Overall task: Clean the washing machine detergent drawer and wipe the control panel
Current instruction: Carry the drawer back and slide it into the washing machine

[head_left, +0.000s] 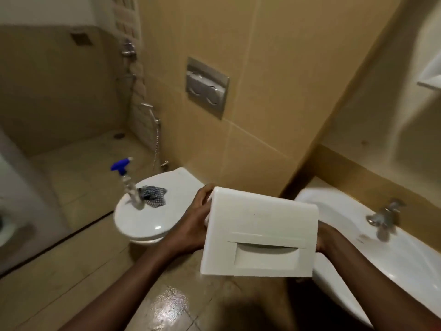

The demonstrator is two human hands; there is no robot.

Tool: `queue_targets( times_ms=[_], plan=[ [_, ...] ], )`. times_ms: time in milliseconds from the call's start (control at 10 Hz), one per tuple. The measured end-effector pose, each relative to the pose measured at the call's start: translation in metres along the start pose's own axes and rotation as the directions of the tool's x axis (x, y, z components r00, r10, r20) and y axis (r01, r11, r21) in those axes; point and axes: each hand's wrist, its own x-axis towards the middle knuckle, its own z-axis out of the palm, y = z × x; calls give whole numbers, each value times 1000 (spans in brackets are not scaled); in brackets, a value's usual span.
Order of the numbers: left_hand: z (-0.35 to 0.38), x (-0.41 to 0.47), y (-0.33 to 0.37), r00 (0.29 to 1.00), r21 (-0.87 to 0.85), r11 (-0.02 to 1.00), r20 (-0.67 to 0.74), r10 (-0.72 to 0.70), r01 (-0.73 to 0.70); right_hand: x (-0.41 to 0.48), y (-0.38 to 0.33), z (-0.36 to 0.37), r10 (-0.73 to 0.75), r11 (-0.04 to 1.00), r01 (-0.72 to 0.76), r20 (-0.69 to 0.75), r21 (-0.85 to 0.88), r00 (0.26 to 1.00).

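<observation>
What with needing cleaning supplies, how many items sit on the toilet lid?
2: a blue-topped spray bottle on the toilet lid at left, a checked cloth beside it; the left hand hides part.

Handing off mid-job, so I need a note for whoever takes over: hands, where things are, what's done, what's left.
Left hand grips the white plastic detergent drawer by its left edge; right hand is at its right edge, fingers hidden.
Done: drawer is out, held between closed white toilet lid and white sink.
Blue-triggered spray bottle and checked cloth sit on the lid.
Left: clean drawer, wipe control panel (not in view).
</observation>
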Motion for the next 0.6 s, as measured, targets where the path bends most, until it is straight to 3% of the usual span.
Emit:
queue_targets(
  times_ms=[100,200,300,400,500,600],
  plan=[
    [-58,-46,-62,896,-171,903,-146,-419,394,23,4,78,105,992,-99,76,-83,992],
    [-106,-98,-46,858,-225,894,-268,-438,387,25,18,139,166,979,-143,164,-145,972],
    [-146,-160,-41,766,-318,873,-428,-480,369,24,25,229,144,928,-31,283,-370,948],
    [-178,-214,-41,610,-601,723,-443,-657,342,39,34,300,-3,753,245,369,-611,930],
    [-204,-276,-42,513,-814,513,-327,-793,274,49,43,373,-28,665,396,509,-634,861],
    [-217,-323,-36,384,-864,463,-367,-847,196,49,66,426,-26,730,396,556,-557,831]
  ],
)
